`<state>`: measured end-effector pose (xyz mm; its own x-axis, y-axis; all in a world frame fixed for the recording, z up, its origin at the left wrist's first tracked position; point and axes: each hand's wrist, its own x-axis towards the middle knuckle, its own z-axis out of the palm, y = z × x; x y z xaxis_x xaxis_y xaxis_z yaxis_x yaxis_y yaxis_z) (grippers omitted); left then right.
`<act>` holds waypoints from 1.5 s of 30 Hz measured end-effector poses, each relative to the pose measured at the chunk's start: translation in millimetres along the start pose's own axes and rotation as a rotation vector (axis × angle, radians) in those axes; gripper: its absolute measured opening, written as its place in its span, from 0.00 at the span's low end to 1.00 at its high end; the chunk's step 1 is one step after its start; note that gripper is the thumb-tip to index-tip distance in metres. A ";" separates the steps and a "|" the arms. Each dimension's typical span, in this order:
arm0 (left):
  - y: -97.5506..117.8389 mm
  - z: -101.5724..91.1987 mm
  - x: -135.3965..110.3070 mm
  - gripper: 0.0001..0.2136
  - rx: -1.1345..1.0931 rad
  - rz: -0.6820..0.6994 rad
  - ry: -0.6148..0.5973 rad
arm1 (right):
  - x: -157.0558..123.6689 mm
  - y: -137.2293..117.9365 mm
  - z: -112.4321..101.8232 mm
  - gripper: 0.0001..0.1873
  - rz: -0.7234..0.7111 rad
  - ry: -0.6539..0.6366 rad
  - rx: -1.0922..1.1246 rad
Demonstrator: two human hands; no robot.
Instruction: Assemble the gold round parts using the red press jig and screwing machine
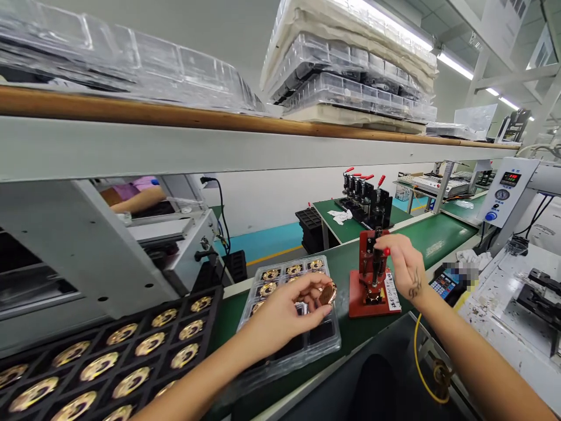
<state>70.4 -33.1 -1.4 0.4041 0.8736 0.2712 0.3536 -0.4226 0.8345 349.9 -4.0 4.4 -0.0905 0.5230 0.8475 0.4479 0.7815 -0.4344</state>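
Observation:
My left hand (284, 313) is closed on a round bronze-coloured part (328, 293), held just above the clear plastic tray (326, 345). That tray holds several gold round parts (293, 270) in its far pockets. My right hand (403, 260) is pinched on the red-tipped lever (380, 252) of a small red toggle press (372, 280) standing on the green belt right of the tray.
A black tray (210, 304) full of gold parts sits at lower left. A grey machine (131, 245) stands behind it. A calculator (443, 285) lies right of the press. Black toggle clamps (366, 199) stand on a far table. Another person's arm (138, 199) shows behind the machine. Stacked trays (350, 76) fill the shelf above.

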 end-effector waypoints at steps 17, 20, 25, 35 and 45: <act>31.9 63.9 -9.6 0.10 0.579 0.563 -0.067 | -99.6 -59.1 -9.3 0.18 0.717 -0.269 0.402; 35.4 67.5 -9.5 0.12 0.444 0.473 -0.142 | -98.1 -62.7 -12.1 0.19 0.767 -0.266 0.538; 41.4 66.3 -11.9 0.30 -0.248 -0.035 -0.315 | -97.3 -71.1 -22.6 0.20 0.800 -0.236 0.662; 46.6 74.7 -21.7 0.20 -0.612 -0.282 -0.329 | -103.5 -82.1 -26.6 0.21 0.805 -0.278 0.609; -69.6 -54.6 -122.3 0.10 0.449 -0.297 0.456 | -199.0 -21.6 -42.4 0.29 0.899 -0.523 0.344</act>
<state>-49.7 -97.3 -66.5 -0.1226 0.9400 0.3185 0.7476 -0.1236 0.6526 396.0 -139.4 -141.9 -0.2582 0.9659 -0.0206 0.2741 0.0528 -0.9603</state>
